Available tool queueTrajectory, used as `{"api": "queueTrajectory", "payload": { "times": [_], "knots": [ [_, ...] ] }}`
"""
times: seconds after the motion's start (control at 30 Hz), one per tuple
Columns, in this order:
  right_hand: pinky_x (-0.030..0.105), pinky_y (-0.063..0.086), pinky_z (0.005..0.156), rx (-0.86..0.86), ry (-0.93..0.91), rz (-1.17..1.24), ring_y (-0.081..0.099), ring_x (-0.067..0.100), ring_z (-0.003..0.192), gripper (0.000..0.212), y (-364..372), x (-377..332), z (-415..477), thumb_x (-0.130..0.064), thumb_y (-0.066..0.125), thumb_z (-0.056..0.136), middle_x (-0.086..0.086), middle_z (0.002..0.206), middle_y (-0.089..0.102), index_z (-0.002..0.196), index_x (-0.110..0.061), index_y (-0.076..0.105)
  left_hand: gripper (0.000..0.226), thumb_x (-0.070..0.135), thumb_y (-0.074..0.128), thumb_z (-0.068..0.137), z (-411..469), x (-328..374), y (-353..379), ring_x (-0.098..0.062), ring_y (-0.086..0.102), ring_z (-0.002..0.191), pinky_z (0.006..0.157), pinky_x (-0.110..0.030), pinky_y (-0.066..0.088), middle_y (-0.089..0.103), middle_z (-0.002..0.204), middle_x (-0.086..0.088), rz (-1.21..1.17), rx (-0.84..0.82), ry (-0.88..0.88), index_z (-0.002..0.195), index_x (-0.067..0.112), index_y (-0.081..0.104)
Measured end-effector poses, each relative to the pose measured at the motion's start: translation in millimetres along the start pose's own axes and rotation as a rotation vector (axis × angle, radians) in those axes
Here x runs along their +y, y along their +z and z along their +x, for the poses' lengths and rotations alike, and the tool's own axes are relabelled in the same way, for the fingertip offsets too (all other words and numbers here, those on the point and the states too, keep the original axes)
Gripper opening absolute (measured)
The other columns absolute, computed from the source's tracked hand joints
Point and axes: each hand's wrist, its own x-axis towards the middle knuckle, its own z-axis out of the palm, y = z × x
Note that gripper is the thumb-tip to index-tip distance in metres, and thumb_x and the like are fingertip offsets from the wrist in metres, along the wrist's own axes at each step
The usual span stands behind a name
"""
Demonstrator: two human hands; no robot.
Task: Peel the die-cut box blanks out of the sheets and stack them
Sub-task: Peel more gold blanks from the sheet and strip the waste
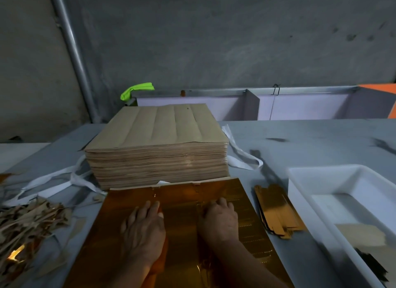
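A shiny gold die-cut sheet (182, 204) lies flat on the grey table in front of me. My left hand (143, 229) rests on its left half with fingers stretched forward. My right hand (220, 217) lies on the middle of the sheet, its fingers bent down onto the foil; whether they pinch a blank I cannot tell. Behind the sheet stands a thick stack of brown-backed sheets (158, 146). A small pile of peeled gold box blanks (276, 210) lies to the right of the sheet.
A white plastic tub (304, 193) with a few card pieces stands at the right. A heap of cut scrap strips (27, 221) lies at the left, with white straps (51, 178) around the stack. A grey wall and a metal-framed bin (235, 103) are behind.
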Motion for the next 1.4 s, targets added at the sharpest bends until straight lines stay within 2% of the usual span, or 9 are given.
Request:
{"api": "queueTrajectory", "payload": {
  "times": [0.3, 0.4, 0.5, 0.77, 0.93, 1.03, 1.17, 1.3, 1.4],
  "knots": [
    [0.032, 0.045, 0.101, -0.083, 0.012, 0.149, 0.05, 0.013, 0.11, 0.021, 0, -5, 6, -0.025, 0.052, 0.098, -0.003, 0.118, 0.056, 0.117, -0.021, 0.058, 0.052, 0.05, 0.011, 0.101, -1, 0, -1, -0.014, 0.009, 0.148, 0.12, -0.041, 0.008, 0.017, 0.16, 0.012, -0.012, -0.004, 0.011, 0.151, 0.04, 0.017],
    [0.028, 0.055, 0.083, -0.105, 0.072, 0.436, 0.06, 0.008, 0.089, 0.011, -2, -10, 4, -0.027, 0.048, 0.102, -0.005, 0.102, 0.06, 0.113, -0.025, 0.051, 0.05, 0.047, 0.014, 0.101, -1, 1, -2, -0.014, 0.01, 0.148, 0.12, -0.04, 0.009, 0.017, 0.16, 0.012, -0.034, 0.021, -0.004, 0.151, 0.041, 0.016],
    [0.02, 0.05, 0.062, -0.095, 0.058, 0.677, 0.06, 0.006, 0.072, 0.007, -8, -18, 1, -0.029, 0.043, 0.104, -0.002, 0.091, 0.062, 0.104, -0.027, 0.049, 0.049, 0.045, 0.016, 0.102, -2, 1, -2, -0.013, 0.011, 0.148, 0.119, -0.04, 0.009, 0.017, 0.16, 0.012, -0.044, 0.039, 0.005, 0.151, 0.041, 0.016],
    [0.027, 0.043, 0.064, -0.136, -0.22, 1.012, 0.049, 0.008, 0.069, 0.014, -29, -38, -9, -0.029, 0.046, 0.086, -0.003, 0.074, 0.052, 0.079, -0.019, 0.053, 0.048, 0.046, 0.015, 0.101, -3, 2, -1, -0.013, 0.011, 0.147, 0.118, -0.038, 0.009, 0.019, 0.159, 0.016, 0.014, 0.045, 0.078, 0.15, 0.045, 0.016],
    [0.038, 0.046, 0.078, -0.082, -0.092, 1.053, 0.054, 0.021, 0.082, 0.019, -35, -33, 2, -0.022, 0.048, 0.099, 0.006, 0.088, 0.058, 0.083, -0.021, 0.056, 0.05, 0.052, 0.012, 0.1, -1, 2, 0, -0.012, 0.006, 0.148, 0.119, -0.039, 0.006, 0.016, 0.159, 0.019, 0.026, -0.023, 0.089, 0.15, 0.046, 0.014],
    [0.036, 0.054, 0.079, -0.102, 0.046, 0.916, 0.062, 0.021, 0.088, 0.018, -37, -22, 13, -0.032, 0.046, 0.103, 0.0, 0.096, 0.063, 0.09, -0.032, 0.059, 0.053, 0.054, 0.009, 0.099, 1, 1, 1, -0.013, 0.005, 0.148, 0.119, -0.04, 0.005, 0.013, 0.16, 0.018, 0.04, -0.067, 0.092, 0.151, 0.045, 0.012],
    [0.03, 0.059, 0.084, -0.249, 0.06, 0.367, 0.066, 0.014, 0.091, 0.016, -27, 2, 23, -0.023, 0.048, 0.102, -0.001, 0.105, 0.064, 0.112, -0.025, 0.061, 0.055, 0.056, 0.007, 0.098, 3, -1, 2, -0.016, 0.005, 0.148, 0.118, -0.042, 0.006, 0.012, 0.16, 0.013, 0.073, -0.088, 0.111, 0.151, 0.043, 0.011],
    [0.032, 0.042, 0.104, -0.163, -0.046, 0.067, 0.045, 0.02, 0.125, 0.03, -9, 9, 21, -0.032, 0.049, 0.1, -0.002, 0.132, 0.051, 0.13, -0.027, 0.055, 0.055, 0.057, 0.009, 0.098, 5, 1, 2, -0.017, 0.004, 0.148, 0.118, -0.043, 0.005, 0.012, 0.16, 0.012, 0.069, -0.099, 0.106, 0.151, 0.043, 0.011],
    [0.034, 0.038, 0.105, -0.115, -0.103, 0.008, 0.042, 0.02, 0.123, 0.033, -4, 6, 21, -0.034, 0.047, 0.1, -0.002, 0.134, 0.05, 0.133, -0.029, 0.052, 0.055, 0.058, 0.01, 0.098, 4, 0, 2, -0.016, 0.005, 0.148, 0.118, -0.043, 0.006, 0.013, 0.16, 0.013, 0.055, -0.085, 0.104, 0.15, 0.043, 0.012]
  ]
}}
